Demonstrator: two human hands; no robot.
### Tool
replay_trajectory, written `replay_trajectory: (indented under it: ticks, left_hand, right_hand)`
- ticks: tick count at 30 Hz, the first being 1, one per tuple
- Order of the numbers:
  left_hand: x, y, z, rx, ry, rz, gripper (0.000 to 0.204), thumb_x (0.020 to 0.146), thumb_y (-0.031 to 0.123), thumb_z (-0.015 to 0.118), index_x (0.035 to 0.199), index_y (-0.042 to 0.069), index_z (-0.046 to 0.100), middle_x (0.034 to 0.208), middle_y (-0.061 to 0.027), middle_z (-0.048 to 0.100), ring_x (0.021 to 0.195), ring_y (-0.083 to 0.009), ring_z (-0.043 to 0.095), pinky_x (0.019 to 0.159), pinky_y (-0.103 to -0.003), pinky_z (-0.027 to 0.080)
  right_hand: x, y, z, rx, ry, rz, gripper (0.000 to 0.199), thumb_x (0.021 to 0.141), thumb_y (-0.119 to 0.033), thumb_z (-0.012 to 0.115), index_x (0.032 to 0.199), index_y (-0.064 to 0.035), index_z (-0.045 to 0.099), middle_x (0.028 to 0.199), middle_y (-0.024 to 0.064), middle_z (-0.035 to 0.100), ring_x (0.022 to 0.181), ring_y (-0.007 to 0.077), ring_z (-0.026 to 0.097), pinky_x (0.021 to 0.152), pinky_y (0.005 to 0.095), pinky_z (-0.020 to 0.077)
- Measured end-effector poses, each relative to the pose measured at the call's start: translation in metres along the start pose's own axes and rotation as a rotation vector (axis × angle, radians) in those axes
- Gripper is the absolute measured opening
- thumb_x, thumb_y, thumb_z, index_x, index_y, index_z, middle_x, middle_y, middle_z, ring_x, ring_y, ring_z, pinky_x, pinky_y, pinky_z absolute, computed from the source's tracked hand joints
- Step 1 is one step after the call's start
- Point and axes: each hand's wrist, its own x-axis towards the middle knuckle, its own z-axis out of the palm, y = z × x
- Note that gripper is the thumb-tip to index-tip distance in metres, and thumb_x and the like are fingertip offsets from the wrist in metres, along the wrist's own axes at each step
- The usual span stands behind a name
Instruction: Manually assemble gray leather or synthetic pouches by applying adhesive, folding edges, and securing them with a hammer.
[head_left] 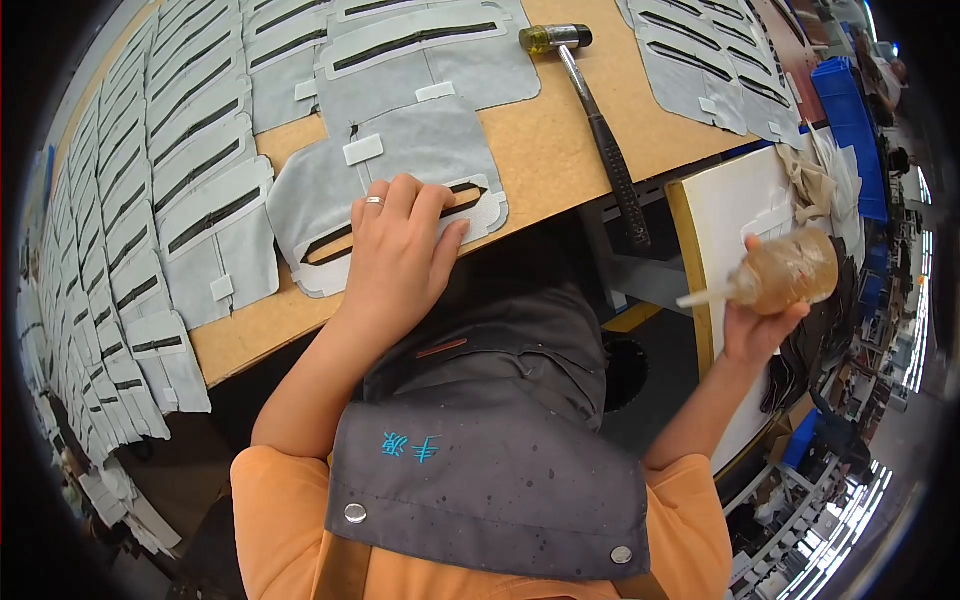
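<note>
My left hand (393,250), a ring on one finger, rests on a grey leather-like panel (440,140) at the table's near edge. Its fingers are bent over the panel's long dark-edged slot (330,242), and the thumb lies apart on the pale border strip (485,215). The fingertips are partly hidden. A white tab (363,149) sits on the panel just beyond the fingers. Off to the right, my right hand (752,335) grips a squeeze bottle (797,270) of amber liquid, tilted so its pale nozzle (705,295) points left.
Rows of similar grey panels (205,200) cover the table's left and far side, with more panels (695,60) at far right. A mallet (600,125) lies with its handle over the table edge. A white-topped board (715,210) and a blue bin (845,130) stand right.
</note>
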Motion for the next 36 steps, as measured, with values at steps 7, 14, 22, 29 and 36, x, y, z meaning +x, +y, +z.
replay_trajectory:
  ticks: [7,14,22,29,36]
  left_hand:
    - [-0.005,-0.001,0.006,-0.067,0.054,-0.051,0.015,0.082,0.010,0.067,0.094,0.007,0.060,0.089,-0.0073,0.053,0.087,-0.0271,0.050,0.077,-0.039,0.035]
    - [-0.003,-0.001,0.007,-0.102,0.102,-0.025,0.010,0.083,0.010,0.066,0.090,0.007,0.060,0.088,-0.0068,0.053,0.085,-0.0265,0.050,0.077,-0.038,0.035]
    - [-0.003,-0.002,0.008,-0.110,0.105,-0.028,0.008,0.084,0.010,0.065,0.089,0.007,0.059,0.087,-0.0067,0.052,0.084,-0.0269,0.049,0.076,-0.038,0.035]
    - [-0.003,-0.002,0.009,-0.102,0.112,-0.024,0.008,0.084,0.010,0.065,0.088,0.007,0.059,0.086,-0.0064,0.052,0.083,-0.0267,0.049,0.076,-0.038,0.035]
    - [-0.003,-0.002,0.009,-0.095,0.112,-0.024,0.008,0.083,0.009,0.065,0.088,0.007,0.059,0.086,-0.0058,0.052,0.082,-0.0258,0.049,0.075,-0.037,0.035]
  right_hand:
    - [0.017,0.078,0.126,-0.120,-0.289,0.053,0.088,0.074,-0.058,0.074,0.142,-0.0135,0.039,0.140,0.0241,0.046,0.117,0.0295,0.056,0.068,0.0390,0.0569]
    - [0.012,0.108,0.131,-0.316,-0.223,-0.088,0.079,0.081,-0.049,0.073,0.136,-0.0012,0.041,0.132,0.0240,0.052,0.115,0.0316,0.060,0.072,0.0408,0.0633]
    - [0.002,0.105,0.136,-0.342,-0.344,-0.169,0.075,0.082,-0.037,0.076,0.137,-0.0028,0.038,0.131,0.0191,0.054,0.121,0.0307,0.054,0.086,0.0419,0.0548]
    - [-0.001,0.105,0.139,-0.385,-0.369,-0.241,0.077,0.079,-0.038,0.079,0.135,-0.0025,0.041,0.129,0.0160,0.057,0.117,0.0252,0.056,0.098,0.0379,0.0473]
    - [0.002,0.104,0.145,-0.388,-0.378,-0.270,0.076,0.077,-0.040,0.080,0.131,-0.0017,0.044,0.123,0.0112,0.060,0.112,0.0220,0.058,0.096,0.0363,0.0484]
